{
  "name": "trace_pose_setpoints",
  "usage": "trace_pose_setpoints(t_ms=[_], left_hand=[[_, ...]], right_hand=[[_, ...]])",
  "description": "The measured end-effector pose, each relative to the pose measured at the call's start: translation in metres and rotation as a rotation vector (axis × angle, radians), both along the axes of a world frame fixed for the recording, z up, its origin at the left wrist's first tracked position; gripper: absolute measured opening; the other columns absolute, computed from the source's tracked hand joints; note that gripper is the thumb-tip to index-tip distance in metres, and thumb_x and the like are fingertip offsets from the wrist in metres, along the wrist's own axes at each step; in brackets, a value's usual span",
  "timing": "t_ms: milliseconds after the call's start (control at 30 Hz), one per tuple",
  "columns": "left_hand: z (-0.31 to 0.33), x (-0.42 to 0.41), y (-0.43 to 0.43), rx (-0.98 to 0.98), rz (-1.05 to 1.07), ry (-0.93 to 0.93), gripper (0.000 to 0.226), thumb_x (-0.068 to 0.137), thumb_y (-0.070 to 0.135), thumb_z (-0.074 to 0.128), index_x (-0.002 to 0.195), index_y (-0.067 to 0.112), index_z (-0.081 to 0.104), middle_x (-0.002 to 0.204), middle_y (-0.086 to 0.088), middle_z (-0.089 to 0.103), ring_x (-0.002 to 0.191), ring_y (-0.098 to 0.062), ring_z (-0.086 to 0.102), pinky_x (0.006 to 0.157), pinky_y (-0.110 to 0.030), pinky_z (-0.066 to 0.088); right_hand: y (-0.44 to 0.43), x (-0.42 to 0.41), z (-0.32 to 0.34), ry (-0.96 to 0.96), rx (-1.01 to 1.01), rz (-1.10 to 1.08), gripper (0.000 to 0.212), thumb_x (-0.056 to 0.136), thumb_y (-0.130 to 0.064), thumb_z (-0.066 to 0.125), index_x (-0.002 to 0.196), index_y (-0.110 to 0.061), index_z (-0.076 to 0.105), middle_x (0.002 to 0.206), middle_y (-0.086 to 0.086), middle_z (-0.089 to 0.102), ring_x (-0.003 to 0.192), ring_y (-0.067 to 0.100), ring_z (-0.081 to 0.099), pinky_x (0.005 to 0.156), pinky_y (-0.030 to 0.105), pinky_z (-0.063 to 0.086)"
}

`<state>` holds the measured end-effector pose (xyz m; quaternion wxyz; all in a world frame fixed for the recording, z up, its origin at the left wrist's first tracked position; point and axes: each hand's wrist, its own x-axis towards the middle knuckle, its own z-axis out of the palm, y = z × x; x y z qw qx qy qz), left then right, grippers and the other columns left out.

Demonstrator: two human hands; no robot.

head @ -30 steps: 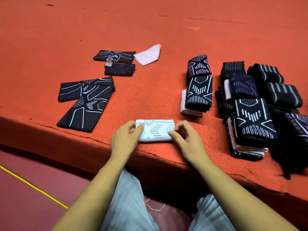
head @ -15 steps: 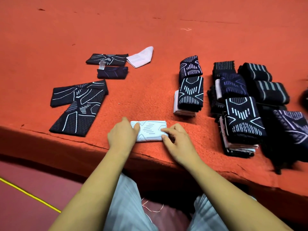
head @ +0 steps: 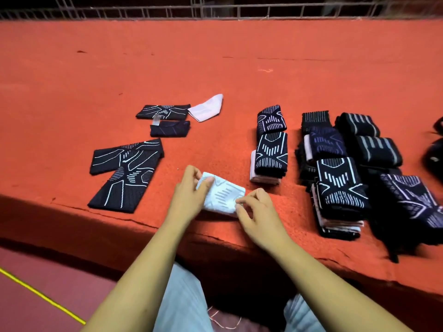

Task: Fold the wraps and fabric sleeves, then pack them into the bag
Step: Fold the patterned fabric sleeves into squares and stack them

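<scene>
Turned askew since a second ago, the sleeve sits between left hand and right hand, fingers pinching opposite corners to hold its fold, stacks to their right.

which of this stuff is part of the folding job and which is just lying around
Job: white sleeve, pinched by left hand and right hand; unfolded black sleeves; folded stacks.
Lying about: loose thread; metal railing; yellow floor line.
</scene>
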<state>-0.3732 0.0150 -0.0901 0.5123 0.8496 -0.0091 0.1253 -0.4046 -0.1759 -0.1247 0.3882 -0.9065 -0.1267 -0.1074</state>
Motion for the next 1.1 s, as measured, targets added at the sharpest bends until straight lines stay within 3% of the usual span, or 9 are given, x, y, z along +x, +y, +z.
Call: trace_pose_setpoints(t_ms=[67, 167, 267, 367, 567, 700, 867, 1000, 1100], left_hand=[[0.023, 0.004, -0.005, -0.084, -0.133, -0.034, 0.023, 0.089, 0.030, 0.066, 0.087, 0.018, 0.046, 0.062, 0.007, 0.041, 0.055, -0.006, 0.035, 0.052, -0.027, 0.030], [0.059, 0.013, -0.020, -0.192, -0.385, 0.006, 0.019, 0.086, 0.028, 0.066, 0.087, 0.023, 0.047, 0.068, -0.003, 0.048, 0.062, -0.010, 0.040, 0.051, -0.022, 0.033], [0.092, 0.024, -0.042, -0.267, -0.546, 0.078, 0.020, 0.090, 0.016, 0.067, 0.091, 0.017, 0.047, 0.078, -0.016, 0.060, 0.070, -0.016, 0.054, 0.057, -0.025, 0.043], [0.113, 0.042, -0.067, -0.301, -0.511, 0.083, 0.021, 0.082, 0.025, 0.072, 0.089, 0.017, 0.054, 0.079, -0.015, 0.064, 0.073, -0.019, 0.057, 0.063, -0.030, 0.042], [0.124, 0.072, -0.137, -0.630, -0.470, 0.313, 0.019, 0.090, 0.022, 0.066, 0.098, 0.012, 0.052, 0.089, -0.010, 0.069, 0.075, -0.025, 0.066, 0.069, -0.036, 0.053], [0.124, 0.093, -0.182, -0.548, -0.457, 0.353, 0.024, 0.096, 0.004, 0.058, 0.116, 0.004, 0.046, 0.099, -0.019, 0.069, 0.076, -0.026, 0.069, 0.060, -0.033, 0.057], [0.120, 0.124, -0.224, -0.418, -0.407, 0.347, 0.024, 0.096, -0.004, 0.055, 0.100, 0.015, 0.040, 0.072, -0.012, 0.059, 0.043, -0.011, 0.057, 0.040, -0.019, 0.041], [0.102, 0.156, -0.244, -0.206, -0.344, 0.332, 0.017, 0.089, 0.010, 0.065, 0.087, 0.017, 0.050, 0.098, -0.026, 0.070, 0.071, -0.023, 0.060, 0.063, -0.035, 0.048], [0.085, 0.167, -0.251, -0.049, -0.325, 0.303, 0.020, 0.072, 0.027, 0.066, 0.085, 0.018, 0.055, 0.098, -0.017, 0.071, 0.084, -0.030, 0.069, 0.082, -0.048, 0.058]], right_hand=[[-0.006, 0.001, 0.023, -0.105, -0.014, -0.050, 0.035, 0.091, -0.042, 0.045, 0.090, -0.013, 0.065, 0.094, 0.000, 0.047, 0.094, 0.019, 0.048, 0.090, 0.037, 0.042], [-0.017, 0.007, 0.060, -0.215, 0.092, -0.058, 0.036, 0.092, -0.041, 0.050, 0.110, -0.010, 0.058, 0.105, 0.003, 0.053, 0.098, 0.017, 0.051, 0.090, 0.030, 0.042], [-0.032, 0.017, 0.095, -0.078, 0.178, 0.014, 0.026, 0.098, -0.037, 0.053, 0.114, -0.018, 0.060, 0.107, -0.005, 0.063, 0.097, 0.007, 0.057, 0.087, 0.026, 0.043], [-0.050, 0.024, 0.122, -0.003, 0.211, 0.073, 0.021, 0.102, -0.027, 0.049, 0.087, -0.021, 0.060, 0.077, -0.008, 0.061, 0.069, 0.003, 0.052, 0.066, 0.034, 0.041], [-0.097, 0.061, 0.148, -0.046, 0.363, -0.314, 0.026, 0.103, -0.028, 0.046, 0.087, -0.009, 0.056, 0.084, 0.004, 0.061, 0.079, 0.020, 0.055, 0.070, 0.036, 0.041], [-0.146, 0.092, 0.159, 0.065, 0.322, -0.476, 0.029, 0.099, -0.027, 0.052, 0.091, -0.001, 0.065, 0.086, 0.011, 0.065, 0.081, 0.022, 0.058, 0.068, 0.034, 0.041], [-0.192, 0.121, 0.163, 0.139, 0.226, -0.521, 0.022, 0.088, -0.023, 0.070, 0.085, -0.001, 0.070, 0.079, 0.011, 0.067, 0.075, 0.024, 0.060, 0.066, 0.033, 0.042], [-0.206, 0.143, 0.153, 0.153, 0.050, -0.615, 0.028, 0.086, -0.019, 0.067, 0.064, -0.013, 0.052, 0.061, 0.004, 0.052, 0.065, 0.027, 0.050, 0.055, 0.031, 0.032], [-0.209, 0.152, 0.136, 0.201, -0.021, -0.647, 0.026, 0.082, -0.012, 0.057, 0.061, -0.013, 0.042, 0.056, 0.004, 0.039, 0.065, 0.027, 0.040, 0.045, 0.028, 0.023]])
